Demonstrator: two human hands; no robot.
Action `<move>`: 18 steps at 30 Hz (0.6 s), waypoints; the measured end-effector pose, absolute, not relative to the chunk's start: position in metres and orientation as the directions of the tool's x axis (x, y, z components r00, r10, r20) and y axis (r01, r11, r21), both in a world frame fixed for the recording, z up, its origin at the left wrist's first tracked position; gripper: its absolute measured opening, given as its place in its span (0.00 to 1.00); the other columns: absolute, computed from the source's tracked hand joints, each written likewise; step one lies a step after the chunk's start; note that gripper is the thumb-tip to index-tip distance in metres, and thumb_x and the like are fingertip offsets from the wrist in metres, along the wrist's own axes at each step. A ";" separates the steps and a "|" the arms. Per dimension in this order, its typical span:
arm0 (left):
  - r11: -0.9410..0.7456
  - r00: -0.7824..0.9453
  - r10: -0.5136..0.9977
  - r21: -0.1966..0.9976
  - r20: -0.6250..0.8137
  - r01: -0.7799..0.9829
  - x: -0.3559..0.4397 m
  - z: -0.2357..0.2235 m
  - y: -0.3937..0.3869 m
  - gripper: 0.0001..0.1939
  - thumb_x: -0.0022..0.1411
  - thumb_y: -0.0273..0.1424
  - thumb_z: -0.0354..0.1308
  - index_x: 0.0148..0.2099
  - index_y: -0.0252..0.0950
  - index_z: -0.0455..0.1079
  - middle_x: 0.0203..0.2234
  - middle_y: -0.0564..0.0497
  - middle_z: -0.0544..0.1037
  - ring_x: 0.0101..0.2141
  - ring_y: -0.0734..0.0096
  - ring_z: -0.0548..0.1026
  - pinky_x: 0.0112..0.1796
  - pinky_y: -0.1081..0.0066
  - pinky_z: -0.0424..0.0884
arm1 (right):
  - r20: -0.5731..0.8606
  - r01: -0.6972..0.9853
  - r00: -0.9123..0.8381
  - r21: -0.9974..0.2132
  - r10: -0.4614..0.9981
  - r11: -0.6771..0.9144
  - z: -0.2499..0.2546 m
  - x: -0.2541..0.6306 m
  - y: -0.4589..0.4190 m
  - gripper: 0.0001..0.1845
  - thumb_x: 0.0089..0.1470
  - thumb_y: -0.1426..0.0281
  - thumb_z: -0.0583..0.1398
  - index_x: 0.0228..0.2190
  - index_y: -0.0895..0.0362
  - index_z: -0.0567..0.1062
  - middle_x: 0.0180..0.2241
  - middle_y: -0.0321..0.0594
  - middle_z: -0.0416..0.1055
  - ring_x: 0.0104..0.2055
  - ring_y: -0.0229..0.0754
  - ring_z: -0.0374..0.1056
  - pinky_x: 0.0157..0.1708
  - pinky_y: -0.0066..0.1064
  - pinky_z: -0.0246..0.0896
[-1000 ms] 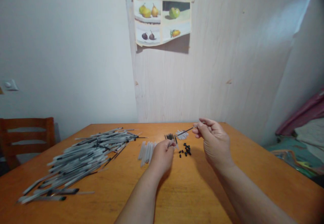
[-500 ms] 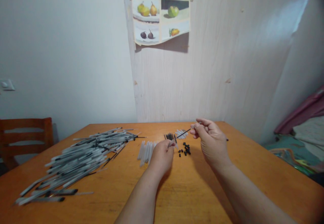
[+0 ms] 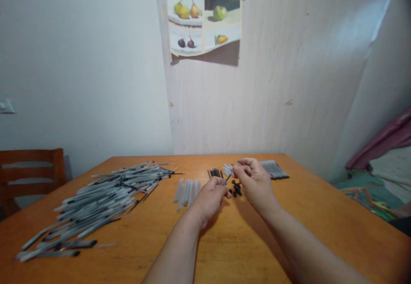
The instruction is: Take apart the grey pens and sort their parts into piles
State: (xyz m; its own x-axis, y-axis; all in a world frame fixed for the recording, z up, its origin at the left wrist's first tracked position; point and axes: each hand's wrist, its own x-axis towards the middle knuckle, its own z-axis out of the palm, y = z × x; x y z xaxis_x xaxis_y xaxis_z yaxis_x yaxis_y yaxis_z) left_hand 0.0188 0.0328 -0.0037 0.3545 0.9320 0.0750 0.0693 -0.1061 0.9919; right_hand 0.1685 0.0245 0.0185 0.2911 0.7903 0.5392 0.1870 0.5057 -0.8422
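My left hand [image 3: 210, 198] is closed, its fingertips pinching a small, pale, see-through pen part that is mostly hidden. A thin black pen refill [image 3: 228, 178] runs from these fingers up to my right hand [image 3: 255, 183]. The right thumb and fingers pinch its upper end. Behind the left hand lie several more black refills [image 3: 215, 173] in a row. Clear pen barrels [image 3: 186, 192] lie side by side to the left of that hand. Small black plugs [image 3: 236, 188] sit in a cluster below the right fingers, and small clear pieces [image 3: 227, 168] lie just beyond.
A big heap of clear and black pens and pen parts [image 3: 112, 198] covers the left of the wooden table [image 3: 218, 249]. At the back right lies a neat row of pens [image 3: 274, 170], partly behind my right hand. A wooden chair [image 3: 32, 158] stands at the left.
My right hand has moved left and slightly down, closer to my left hand. Less of the refill shows between them, and the row of pens behind has come into view.
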 end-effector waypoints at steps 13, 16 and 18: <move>0.040 0.451 0.891 0.980 0.052 -0.193 0.014 0.001 0.032 0.11 0.60 0.37 0.55 0.39 0.34 0.67 0.28 0.50 0.75 0.23 0.78 0.66 0.25 0.75 0.57 | 0.523 0.311 0.100 -0.825 0.847 0.472 0.009 0.157 0.021 0.14 0.58 0.59 0.58 0.30 0.57 0.73 0.25 0.38 0.72 0.26 0.37 0.67 0.27 0.28 0.62; 0.051 0.459 0.887 0.975 0.057 -0.218 0.014 0.000 0.034 0.10 0.60 0.37 0.56 0.37 0.34 0.66 0.28 0.50 0.74 0.22 0.79 0.65 0.25 0.76 0.58 | 0.521 0.323 0.053 -0.816 0.852 0.479 0.005 0.157 0.022 0.16 0.59 0.57 0.56 0.30 0.57 0.73 0.24 0.37 0.70 0.24 0.37 0.65 0.25 0.27 0.60; 0.059 0.464 0.884 0.971 0.058 -0.233 0.014 0.000 0.034 0.11 0.61 0.38 0.56 0.37 0.34 0.66 0.28 0.50 0.74 0.22 0.79 0.65 0.24 0.76 0.57 | 0.534 0.340 0.020 -0.799 0.845 0.496 0.003 0.158 0.022 0.16 0.61 0.57 0.55 0.31 0.57 0.73 0.24 0.36 0.70 0.24 0.37 0.65 0.25 0.27 0.61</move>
